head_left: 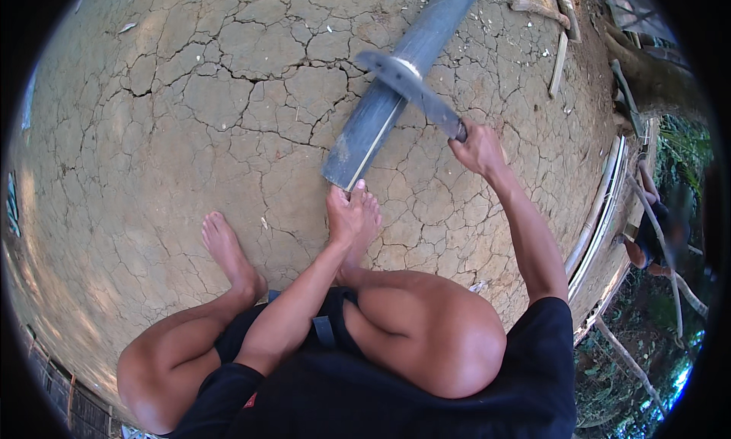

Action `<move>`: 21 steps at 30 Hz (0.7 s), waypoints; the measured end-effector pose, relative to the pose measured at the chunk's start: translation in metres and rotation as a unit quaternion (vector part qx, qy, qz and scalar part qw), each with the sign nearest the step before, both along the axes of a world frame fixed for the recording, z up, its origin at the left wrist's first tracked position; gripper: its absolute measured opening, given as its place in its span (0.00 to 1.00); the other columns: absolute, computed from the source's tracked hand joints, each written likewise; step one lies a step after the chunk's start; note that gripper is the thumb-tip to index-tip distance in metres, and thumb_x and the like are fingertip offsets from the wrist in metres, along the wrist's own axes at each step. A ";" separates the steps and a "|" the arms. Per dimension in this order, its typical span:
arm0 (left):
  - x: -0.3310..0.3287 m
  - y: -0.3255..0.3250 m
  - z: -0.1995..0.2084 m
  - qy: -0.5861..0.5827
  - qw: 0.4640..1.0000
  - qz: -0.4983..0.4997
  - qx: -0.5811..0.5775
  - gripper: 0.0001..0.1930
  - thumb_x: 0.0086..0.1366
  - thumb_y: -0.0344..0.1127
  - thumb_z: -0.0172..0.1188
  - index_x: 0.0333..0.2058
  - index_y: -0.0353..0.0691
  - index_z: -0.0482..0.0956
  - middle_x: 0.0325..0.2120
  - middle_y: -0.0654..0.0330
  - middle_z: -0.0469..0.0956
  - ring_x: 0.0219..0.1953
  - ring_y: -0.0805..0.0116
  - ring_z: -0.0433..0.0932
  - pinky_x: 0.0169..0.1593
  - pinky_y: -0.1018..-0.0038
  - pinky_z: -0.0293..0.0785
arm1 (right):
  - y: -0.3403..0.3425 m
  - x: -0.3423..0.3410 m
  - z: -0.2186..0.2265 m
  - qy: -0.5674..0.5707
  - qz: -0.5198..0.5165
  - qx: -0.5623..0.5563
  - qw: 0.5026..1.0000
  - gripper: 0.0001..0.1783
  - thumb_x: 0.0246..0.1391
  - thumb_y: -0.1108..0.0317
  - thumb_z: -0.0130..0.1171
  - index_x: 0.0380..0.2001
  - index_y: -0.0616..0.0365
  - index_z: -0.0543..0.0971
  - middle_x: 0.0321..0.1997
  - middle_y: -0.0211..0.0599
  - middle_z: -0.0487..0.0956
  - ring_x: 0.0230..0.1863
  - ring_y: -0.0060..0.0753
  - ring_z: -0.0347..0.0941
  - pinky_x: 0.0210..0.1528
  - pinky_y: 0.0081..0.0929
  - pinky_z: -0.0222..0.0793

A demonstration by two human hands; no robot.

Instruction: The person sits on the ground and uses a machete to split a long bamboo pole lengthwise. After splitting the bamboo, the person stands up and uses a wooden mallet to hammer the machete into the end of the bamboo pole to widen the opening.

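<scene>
A thick, dark grey bamboo pole (364, 130) lies on the ground, running from just in front of me to the far edge of the view. A pale strip shows along the right side of its near part. My left hand (345, 215) grips the near end beside my right foot, its fingers partly hidden. In my right hand (481, 150), closed around the handle, is a machete (430, 102). Its wide blade crosses over the pole, slightly blurred, at a pale, freshly cut spot. Whether the edge touches the bamboo I cannot tell.
I squat barefoot on cracked, dry earth (190, 150). Sticks (558, 64) and a log (662, 85) lie at the far right. Long bamboo strips (601, 210) run along the right edge, where another person (653, 226) is among poles and plants.
</scene>
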State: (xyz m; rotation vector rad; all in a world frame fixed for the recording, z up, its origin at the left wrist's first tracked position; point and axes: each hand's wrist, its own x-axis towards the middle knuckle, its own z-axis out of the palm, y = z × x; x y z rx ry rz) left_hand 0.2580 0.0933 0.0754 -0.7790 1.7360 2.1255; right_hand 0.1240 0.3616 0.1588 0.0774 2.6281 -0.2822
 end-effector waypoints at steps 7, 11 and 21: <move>-0.008 0.003 0.022 -0.041 0.998 -0.002 0.052 0.12 0.72 0.38 0.59 0.38 0.36 0.68 0.24 0.62 0.75 0.24 0.74 0.73 0.27 0.71 0.73 | -0.004 -0.017 -0.003 0.050 -0.145 0.007 0.988 0.18 0.47 0.61 0.57 0.37 0.63 0.78 0.27 0.58 0.81 0.31 0.61 0.80 0.39 0.50 0.76; 0.003 0.004 0.001 0.013 0.999 -0.025 -0.039 0.11 0.73 0.36 0.57 0.36 0.37 0.66 0.23 0.61 0.74 0.25 0.74 0.73 0.26 0.71 0.73 | -0.007 -0.001 0.010 -0.024 0.108 0.039 0.993 0.16 0.48 0.61 0.57 0.35 0.64 0.78 0.25 0.56 0.81 0.30 0.59 0.80 0.39 0.52 0.76; -0.038 -0.063 -0.020 -0.130 0.974 0.051 0.178 0.21 0.69 0.42 0.62 0.53 0.34 0.71 0.43 0.58 0.79 0.47 0.67 0.76 0.57 0.61 0.68 | 0.042 0.013 -0.069 0.197 -0.612 -0.374 0.669 0.12 0.53 0.62 0.61 0.24 0.56 0.73 0.17 0.29 0.69 0.13 0.28 0.67 0.16 0.31 0.66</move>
